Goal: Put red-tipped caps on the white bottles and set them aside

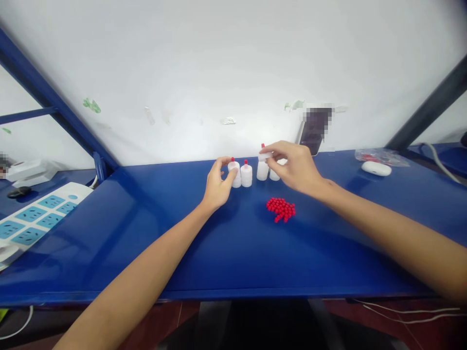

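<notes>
Four small white round containers stand in a row near the back of the blue table (146, 233). My left hand (219, 182) is curled around the leftmost white container (236, 181), which has a red tip on top; thumb and fingers touch its sides. Right beside it stands a second white container (246, 176) with a red tip. My right hand (297, 165) pinches a white round piece with a red tip (265, 156) at the top of a third white container (262, 171). Partly behind my right fingers is another white container (275, 175). A pile of small red pieces (280, 209) lies in front of them.
A phone (314, 131) leans on the white wall at the back. On the right lie a white earbud case (376, 168) and a clear plastic bag (379, 156) with red bits. A power strip (40, 218) is at the left, near the blue metal frame (69, 116).
</notes>
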### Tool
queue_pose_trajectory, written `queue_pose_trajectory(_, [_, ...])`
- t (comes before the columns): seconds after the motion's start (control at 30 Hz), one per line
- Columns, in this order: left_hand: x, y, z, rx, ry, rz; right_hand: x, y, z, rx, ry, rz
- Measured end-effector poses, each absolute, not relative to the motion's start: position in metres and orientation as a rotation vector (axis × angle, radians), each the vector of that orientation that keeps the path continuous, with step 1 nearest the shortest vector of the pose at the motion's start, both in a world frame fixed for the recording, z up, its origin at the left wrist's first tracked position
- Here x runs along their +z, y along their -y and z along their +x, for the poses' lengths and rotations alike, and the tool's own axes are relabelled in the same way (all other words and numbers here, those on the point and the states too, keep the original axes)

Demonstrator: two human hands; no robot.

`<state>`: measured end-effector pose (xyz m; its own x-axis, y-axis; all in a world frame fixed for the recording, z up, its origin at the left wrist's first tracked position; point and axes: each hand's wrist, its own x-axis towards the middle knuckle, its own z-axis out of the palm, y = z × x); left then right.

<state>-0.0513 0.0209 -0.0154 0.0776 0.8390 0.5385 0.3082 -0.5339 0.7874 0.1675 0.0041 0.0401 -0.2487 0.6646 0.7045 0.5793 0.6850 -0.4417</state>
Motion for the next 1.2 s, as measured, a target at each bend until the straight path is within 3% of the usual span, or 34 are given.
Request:
queue_pose_trajectory(0.9, [-0.02, -0.023, -0.048, 1.483, -1.125, 1.78, 0.017, -0.018, 0.139, 0.045, 2.207, -0.937])
queue_pose_trajectory(1.2, [-0.018, -0.02, -0.048, 1.445, -1.14, 1.774, 0.043, -0.016, 0.175, -0.103, 2.087, -1.006])
